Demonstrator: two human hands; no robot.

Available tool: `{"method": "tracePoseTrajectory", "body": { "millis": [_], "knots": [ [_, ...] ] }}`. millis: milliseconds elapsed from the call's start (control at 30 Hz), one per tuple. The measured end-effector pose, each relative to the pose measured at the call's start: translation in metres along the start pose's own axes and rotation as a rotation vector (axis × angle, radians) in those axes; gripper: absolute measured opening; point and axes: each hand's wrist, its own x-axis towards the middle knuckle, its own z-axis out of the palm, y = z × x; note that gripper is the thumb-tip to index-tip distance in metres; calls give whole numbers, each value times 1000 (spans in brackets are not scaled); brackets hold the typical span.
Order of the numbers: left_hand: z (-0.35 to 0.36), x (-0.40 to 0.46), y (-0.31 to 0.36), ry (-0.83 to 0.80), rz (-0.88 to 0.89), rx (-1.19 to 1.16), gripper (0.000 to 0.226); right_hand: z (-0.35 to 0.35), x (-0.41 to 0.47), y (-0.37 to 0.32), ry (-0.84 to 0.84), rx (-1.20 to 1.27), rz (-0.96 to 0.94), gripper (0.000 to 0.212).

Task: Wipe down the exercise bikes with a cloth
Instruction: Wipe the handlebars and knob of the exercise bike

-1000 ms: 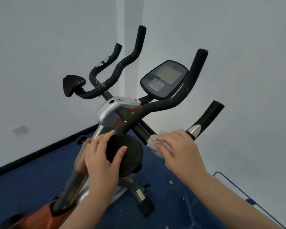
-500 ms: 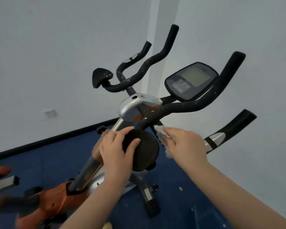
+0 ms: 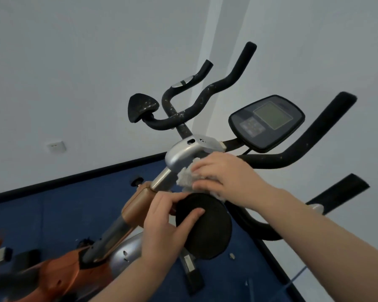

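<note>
Both forearms bare, no sleeves; left hand [image 3: 162,227], right hand [image 3: 227,173] ungloved.

We can read no text anywhere. The console [image 3: 266,122] on the exercise bike [image 3: 183,153] shows a blank grey screen and a blurred button panel; a small label [image 3: 188,261] on the base strut is too blurred.
</note>
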Motion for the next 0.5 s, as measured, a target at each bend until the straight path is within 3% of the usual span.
{"method": "tracePoseTrajectory", "body": {
  "millis": [200,333,400,500],
  "knots": [
    [-4,7,-2,-64,-18,-82,31,-3,0,21,-113,-142,-216,17],
    [-6,10,0,-110,-102,-120,30,-27,3,38,66,-265,23,12],
    [-7,15,0,-112,-64,-68,28,-22,7,26,170,-174,56,12],
    [-9,24,1,-161,-54,-54,27,2,2,2,-22,-66,-137,16]
  ]
}}
